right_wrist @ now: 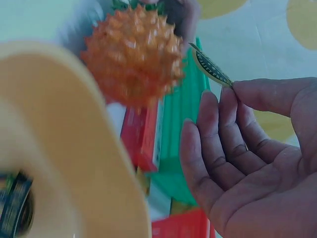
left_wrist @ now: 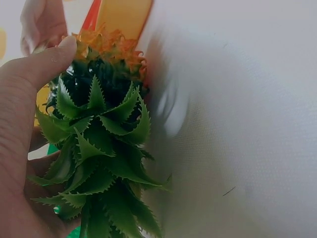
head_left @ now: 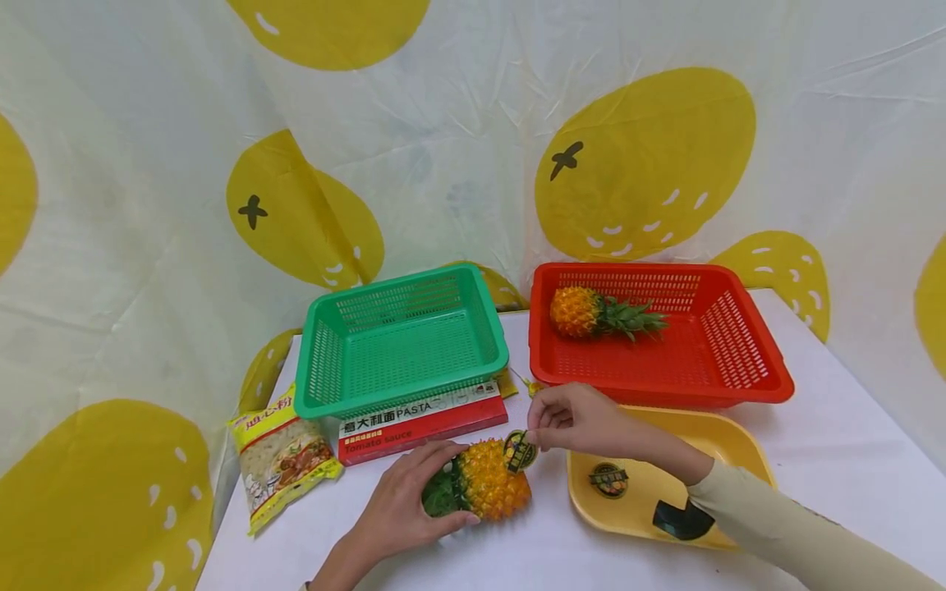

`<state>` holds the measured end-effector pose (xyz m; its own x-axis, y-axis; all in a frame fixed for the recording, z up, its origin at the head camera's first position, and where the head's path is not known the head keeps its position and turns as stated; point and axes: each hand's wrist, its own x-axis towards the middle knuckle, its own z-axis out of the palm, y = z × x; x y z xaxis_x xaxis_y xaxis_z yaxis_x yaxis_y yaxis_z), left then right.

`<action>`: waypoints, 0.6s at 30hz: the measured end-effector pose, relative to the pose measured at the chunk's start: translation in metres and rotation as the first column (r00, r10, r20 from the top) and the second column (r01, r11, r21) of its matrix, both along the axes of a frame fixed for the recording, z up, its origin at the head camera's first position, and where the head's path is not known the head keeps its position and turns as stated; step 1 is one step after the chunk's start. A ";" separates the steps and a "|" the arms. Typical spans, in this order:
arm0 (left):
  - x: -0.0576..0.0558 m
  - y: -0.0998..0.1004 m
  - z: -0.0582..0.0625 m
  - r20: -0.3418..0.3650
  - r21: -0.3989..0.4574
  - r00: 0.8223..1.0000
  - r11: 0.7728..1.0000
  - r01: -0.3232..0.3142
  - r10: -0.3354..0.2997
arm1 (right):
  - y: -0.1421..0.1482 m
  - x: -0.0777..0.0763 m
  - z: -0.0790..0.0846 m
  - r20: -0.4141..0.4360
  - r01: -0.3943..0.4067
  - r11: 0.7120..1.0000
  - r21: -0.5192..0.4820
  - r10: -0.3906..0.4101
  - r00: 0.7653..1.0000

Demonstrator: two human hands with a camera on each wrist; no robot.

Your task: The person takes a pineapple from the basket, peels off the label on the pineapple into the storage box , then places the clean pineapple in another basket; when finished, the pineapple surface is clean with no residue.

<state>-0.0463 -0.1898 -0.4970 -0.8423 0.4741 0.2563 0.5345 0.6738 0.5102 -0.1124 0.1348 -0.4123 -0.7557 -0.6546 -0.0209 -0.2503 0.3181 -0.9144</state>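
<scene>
An orange toy pineapple (head_left: 491, 483) with green leaves lies on the white table, its crown toward the left. My left hand (head_left: 408, 502) grips it around the leafy end, thumb on the near side and fingers on the far side. Between thumb and fingertip my right hand (head_left: 571, 420) pinches a round black-and-gold sticker (head_left: 521, 451), held just over the pineapple's body. In the right wrist view the sticker (right_wrist: 212, 68) is seen nearly edge-on, apart from the fruit. The left wrist view shows the spiky leaves (left_wrist: 99, 168) beside the palm.
A yellow tray (head_left: 643, 460) at right holds another round sticker (head_left: 609, 480) and a black piece (head_left: 683, 520). Behind stand a green basket (head_left: 402, 402) and a red basket (head_left: 658, 390) with a second pineapple (head_left: 576, 312). A pasta box (head_left: 423, 427) and noodle bag (head_left: 284, 460) lie left.
</scene>
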 end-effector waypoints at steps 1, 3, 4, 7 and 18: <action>0.000 0.000 0.000 -0.002 0.000 1.000 1.000 0.000 0.000 | 0.007 0.000 0.001 0.012 0.012 1.000 0.006 -0.012 1.000; 0.001 0.000 -0.001 -0.004 0.000 1.000 1.000 -0.001 0.001 | 0.020 0.001 0.002 0.034 0.034 0.999 0.019 -0.035 0.999; 0.001 0.000 -0.001 -0.003 0.002 1.000 1.000 -0.001 0.001 | 0.026 0.002 0.002 0.051 0.045 0.999 0.023 -0.046 0.998; 0.002 -0.001 -0.002 -0.009 0.005 1.000 1.000 0.001 -0.001 | 0.045 0.004 0.000 0.082 0.076 0.996 0.040 -0.080 0.993; 0.000 0.001 -0.001 -0.012 0.007 1.000 1.000 0.012 -0.012 | 0.096 0.016 -0.028 -0.034 0.185 0.968 0.167 -0.182 0.983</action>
<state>-0.0462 -0.1892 -0.4975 -0.8334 0.4826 0.2693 0.5486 0.6637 0.5084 -0.0966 0.2306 -0.4403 -0.8640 -0.4926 -0.1039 -0.1893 0.5092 -0.8396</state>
